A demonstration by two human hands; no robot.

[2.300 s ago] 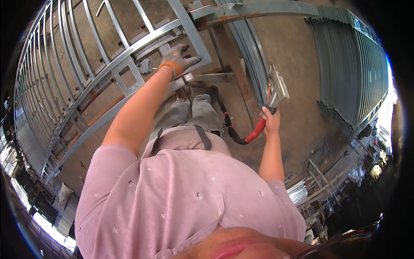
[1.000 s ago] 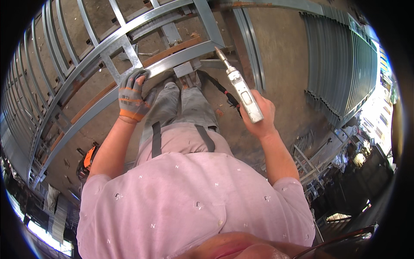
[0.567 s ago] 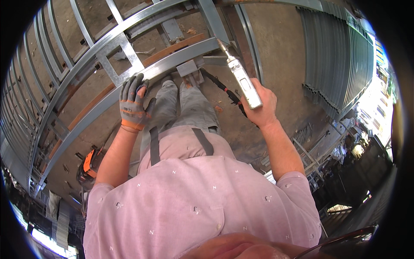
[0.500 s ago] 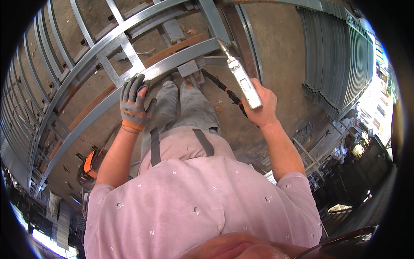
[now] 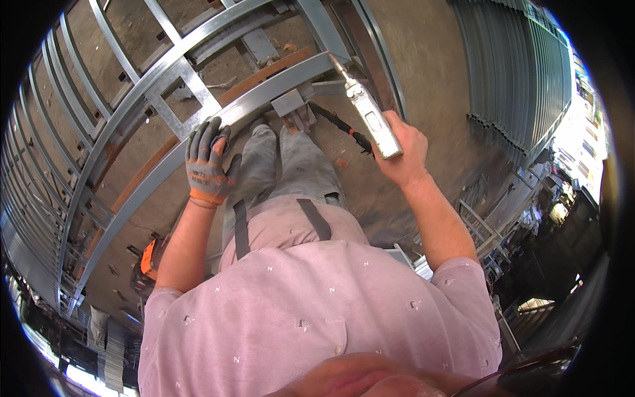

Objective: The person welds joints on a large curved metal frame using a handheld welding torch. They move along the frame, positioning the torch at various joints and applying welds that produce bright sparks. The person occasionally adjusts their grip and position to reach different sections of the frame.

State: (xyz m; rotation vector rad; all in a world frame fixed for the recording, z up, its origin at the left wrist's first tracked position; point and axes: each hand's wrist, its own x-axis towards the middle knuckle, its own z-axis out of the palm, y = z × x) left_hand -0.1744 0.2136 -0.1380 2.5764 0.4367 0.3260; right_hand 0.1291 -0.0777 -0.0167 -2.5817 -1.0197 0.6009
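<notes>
My right hand [image 5: 403, 151], ungloved, grips a silver-white welding gun [image 5: 372, 120] with a tapered nozzle. Its tip is at the corner where a curved steel rail [image 5: 264, 92] meets a crosswise steel bar [image 5: 324, 30], and a small red spot shows there. I cannot tell whether the tip touches the metal. Further left, my left hand [image 5: 208, 162] wears a grey and orange work glove. Its fingers lie stretched out against the near edge of the rail, beside a square steel frame piece [image 5: 206, 100], and hold nothing.
A black cable [image 5: 337, 124] with a red band runs below the rail toward my right hand. Curved parallel steel bars [image 5: 56, 112] fill the left. Corrugated metal sheets [image 5: 512, 86] are stacked at right. An orange and black device [image 5: 149, 258] sits on the floor by my left elbow.
The view has shifted slightly. The welding gun's tip has moved a little up and left, staying by the same corner. My left hand stays on the rail.
</notes>
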